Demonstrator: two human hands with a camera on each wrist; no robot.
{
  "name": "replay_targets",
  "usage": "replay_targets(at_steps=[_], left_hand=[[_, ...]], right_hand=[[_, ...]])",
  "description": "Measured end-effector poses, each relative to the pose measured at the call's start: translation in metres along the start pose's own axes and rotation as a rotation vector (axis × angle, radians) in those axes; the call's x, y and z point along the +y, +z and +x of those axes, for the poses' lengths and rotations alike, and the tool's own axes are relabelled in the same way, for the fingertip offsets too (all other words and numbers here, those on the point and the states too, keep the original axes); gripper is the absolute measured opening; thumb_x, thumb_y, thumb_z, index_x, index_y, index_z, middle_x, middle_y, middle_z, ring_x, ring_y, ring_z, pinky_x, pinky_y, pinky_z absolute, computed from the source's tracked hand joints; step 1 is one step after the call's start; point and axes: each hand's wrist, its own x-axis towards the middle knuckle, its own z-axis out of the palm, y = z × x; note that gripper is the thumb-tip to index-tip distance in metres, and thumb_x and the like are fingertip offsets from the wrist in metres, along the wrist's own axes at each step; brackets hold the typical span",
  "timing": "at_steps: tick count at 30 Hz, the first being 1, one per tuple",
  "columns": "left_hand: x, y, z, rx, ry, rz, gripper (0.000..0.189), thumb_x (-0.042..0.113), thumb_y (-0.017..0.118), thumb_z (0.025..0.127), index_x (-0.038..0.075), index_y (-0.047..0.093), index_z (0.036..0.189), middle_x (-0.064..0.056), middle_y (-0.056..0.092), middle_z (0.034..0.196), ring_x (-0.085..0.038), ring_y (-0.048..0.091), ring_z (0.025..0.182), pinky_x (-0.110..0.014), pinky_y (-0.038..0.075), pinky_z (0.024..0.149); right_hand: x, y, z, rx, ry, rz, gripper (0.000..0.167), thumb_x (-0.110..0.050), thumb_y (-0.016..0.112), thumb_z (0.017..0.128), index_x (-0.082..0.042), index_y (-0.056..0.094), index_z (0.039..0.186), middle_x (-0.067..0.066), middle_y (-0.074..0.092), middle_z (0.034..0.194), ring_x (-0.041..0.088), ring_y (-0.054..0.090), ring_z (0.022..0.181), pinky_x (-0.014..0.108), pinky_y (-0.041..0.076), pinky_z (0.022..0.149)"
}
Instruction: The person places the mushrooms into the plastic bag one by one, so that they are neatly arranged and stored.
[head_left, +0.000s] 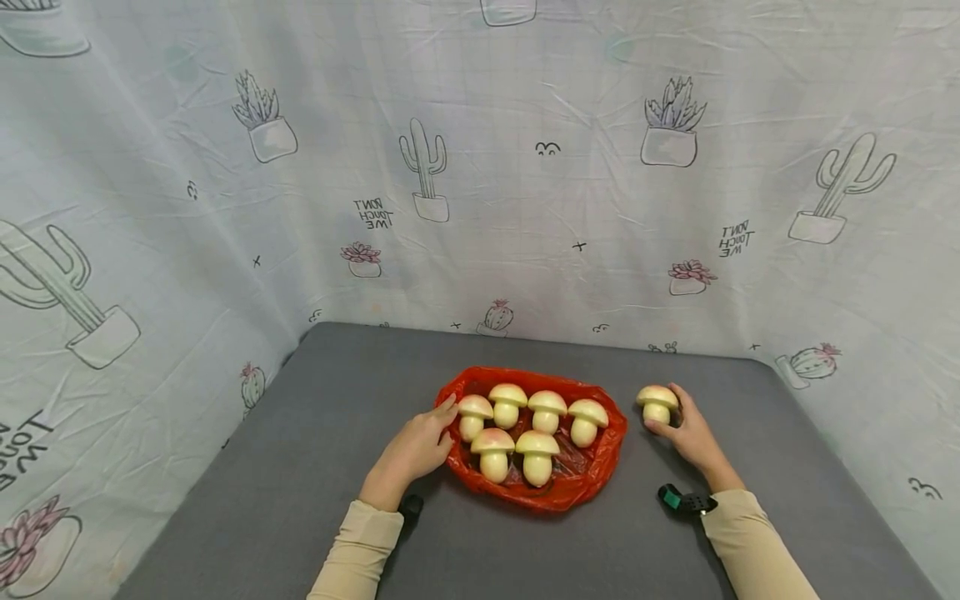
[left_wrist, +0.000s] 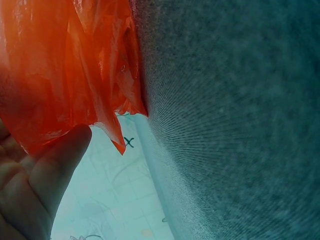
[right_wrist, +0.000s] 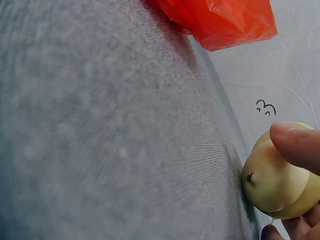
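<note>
My right hand [head_left: 692, 432] grips a pale yellow mushroom [head_left: 657, 402], thumb on one side and fingers on the other. It is upright, right of a red plastic bag [head_left: 551, 498]. In the right wrist view the thumb lies across the mushroom [right_wrist: 272, 177], whose stem end shows a small dark spot. Several similar mushrooms [head_left: 537, 467] stand inside the opened bag in two rough rows. At the bag's left rim my left hand [head_left: 416, 446] holds the plastic. The left wrist view shows the thumb against the outside of the bag [left_wrist: 55, 75]; the other fingers are partly hidden.
The bag rests on a grey table [head_left: 360, 358]. Behind and beside the table hangs a pale curtain [head_left: 517, 192] printed with cacti. A dark wrist strap [head_left: 686, 500] sits at my right wrist.
</note>
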Motion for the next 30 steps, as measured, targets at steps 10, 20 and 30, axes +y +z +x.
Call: replay_targets(at_steps=[10, 20, 30], left_hand=[[0.001, 0.0, 0.0, -0.006, -0.004, -0.011, 0.05, 0.003, 0.058, 0.083, -0.003, 0.054, 0.132, -0.017, 0.048, 0.141, -0.024, 0.059, 0.094, -0.036, 0.046, 0.077], [0.001, 0.0, -0.001, -0.012, -0.005, 0.0, 0.05, 0.004, 0.059, 0.083, -0.003, 0.054, 0.132, -0.017, 0.048, 0.141, -0.023, 0.057, 0.084, -0.034, 0.044, 0.072], [0.001, 0.0, 0.0, -0.003, -0.009, 0.001, 0.05, 0.004, 0.058, 0.084, -0.002, 0.053, 0.133, -0.015, 0.048, 0.141, -0.024, 0.058, 0.09, -0.034, 0.045, 0.074]], right_hand=[[-0.005, 0.003, -0.002, 0.009, 0.026, 0.027, 0.09, -0.015, 0.067, 0.087, 0.013, 0.006, 0.147, 0.039, 0.019, 0.146, 0.05, 0.031, 0.13, 0.003, 0.028, 0.081], [-0.007, 0.006, -0.007, 0.042, 0.059, 0.034, 0.09, -0.015, 0.068, 0.086, 0.013, 0.007, 0.147, 0.039, 0.022, 0.144, 0.047, 0.037, 0.127, -0.001, 0.029, 0.076], [-0.011, 0.009, -0.011, 0.059, 0.04, 0.087, 0.088, -0.013, 0.067, 0.086, 0.012, 0.009, 0.147, 0.038, 0.021, 0.145, 0.052, 0.035, 0.127, -0.001, 0.032, 0.076]])
